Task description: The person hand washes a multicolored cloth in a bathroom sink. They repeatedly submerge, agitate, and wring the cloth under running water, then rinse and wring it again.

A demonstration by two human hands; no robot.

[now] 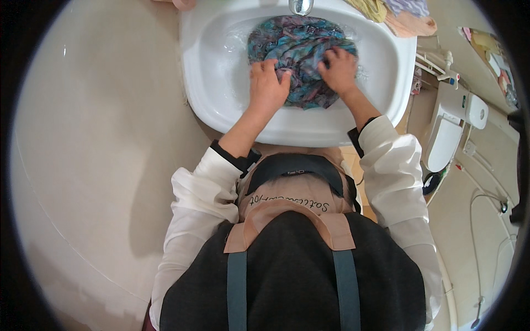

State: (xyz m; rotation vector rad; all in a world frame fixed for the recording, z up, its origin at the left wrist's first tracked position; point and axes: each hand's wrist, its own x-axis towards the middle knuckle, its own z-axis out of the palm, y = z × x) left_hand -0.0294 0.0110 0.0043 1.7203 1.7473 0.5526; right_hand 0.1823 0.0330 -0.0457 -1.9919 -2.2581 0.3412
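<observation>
A wet, patterned cloth (298, 45) in blue, purple and pink lies bunched in a white ceramic sink (223, 95) that holds water. My left hand (267, 85) is on the cloth's lower left part, with a small fold between thumb and fingers. On the right side of the cloth rests my right hand (339, 70), its thumb and fingers spread and bent into the fabric; whether it pinches any cloth is not plain. The metal faucet (301, 6) sits just above the cloth at the sink's back edge.
Yellow, purple-striped and peach cloths (410, 25) hang over the sink's back right corner. A tiled wall (95, 124) stands close on the left. White pipes (430, 64) and a toilet (445, 136) are on the right, below a shelf (492, 58) with several items.
</observation>
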